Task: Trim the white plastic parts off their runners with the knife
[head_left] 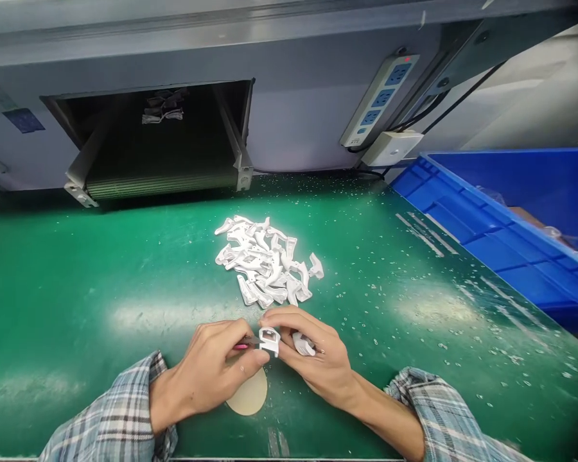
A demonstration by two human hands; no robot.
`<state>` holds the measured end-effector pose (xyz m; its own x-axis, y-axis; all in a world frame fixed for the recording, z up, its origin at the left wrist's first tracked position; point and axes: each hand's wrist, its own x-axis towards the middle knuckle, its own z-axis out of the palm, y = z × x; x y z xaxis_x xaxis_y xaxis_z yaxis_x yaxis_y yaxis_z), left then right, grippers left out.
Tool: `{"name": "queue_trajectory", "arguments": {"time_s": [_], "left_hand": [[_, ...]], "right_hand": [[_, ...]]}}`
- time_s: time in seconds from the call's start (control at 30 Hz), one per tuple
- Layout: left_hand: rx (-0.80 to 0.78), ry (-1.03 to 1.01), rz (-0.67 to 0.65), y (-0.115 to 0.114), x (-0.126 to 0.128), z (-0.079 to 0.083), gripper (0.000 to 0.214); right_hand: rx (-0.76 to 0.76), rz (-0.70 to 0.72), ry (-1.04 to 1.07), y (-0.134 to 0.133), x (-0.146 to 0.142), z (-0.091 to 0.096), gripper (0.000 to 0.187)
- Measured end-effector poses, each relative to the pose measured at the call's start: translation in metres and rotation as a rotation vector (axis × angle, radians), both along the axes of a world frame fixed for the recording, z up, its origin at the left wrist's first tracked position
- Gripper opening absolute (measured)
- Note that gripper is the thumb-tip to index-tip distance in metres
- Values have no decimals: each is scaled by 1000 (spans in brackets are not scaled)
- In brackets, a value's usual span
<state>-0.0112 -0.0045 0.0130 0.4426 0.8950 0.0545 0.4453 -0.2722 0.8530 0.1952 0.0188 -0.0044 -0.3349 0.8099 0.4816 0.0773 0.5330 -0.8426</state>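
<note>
My left hand [216, 362] is closed round a slim knife-like tool [243, 346], its pink handle mostly hidden and its dark metal tip touching a white plastic part [269, 341]. Between the fingertips of my right hand [318, 359], that white part is held with its open frame facing me. A second white plastic part [303, 344] sits inside the curl of the same hand. Just beyond both hands lies a heap of similar curved white parts [260, 260]. Under my left hand, a round beige disc [250, 394] rests on the green tabletop [149, 276].
A conveyor belt [158, 170] comes out of the machine opening, with several pale parts [162, 115] far back on it. A power strip [380, 99] is fixed to the machine panel. At right stands a blue bin [491, 237]. Small whitish scraps dot the tabletop.
</note>
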Motion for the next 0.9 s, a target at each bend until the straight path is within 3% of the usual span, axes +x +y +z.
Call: {"name": "queue_trajectory", "arguments": {"time_s": [0.4,0.63,0.73,0.8,0.9], "left_hand": [[-117,-87,-69,-3,4,0,40],[-180,-132,-132,-3,4,2,39],[-118,-146,-25,-2,1,1,38],[-53,-152,87,-2,-1,-1,26],[42,-193,173,0,-6,-3,13]], "right_hand": [[53,-35,-27,-3,1,4,29],[5,-36,-28,-2,1,3,28],[-54,-10,-21,-3,-1,1,30],[-110,42,-5,-4,-4,-1,31],[-306,113,14,-6,-6,-1,24]]}}
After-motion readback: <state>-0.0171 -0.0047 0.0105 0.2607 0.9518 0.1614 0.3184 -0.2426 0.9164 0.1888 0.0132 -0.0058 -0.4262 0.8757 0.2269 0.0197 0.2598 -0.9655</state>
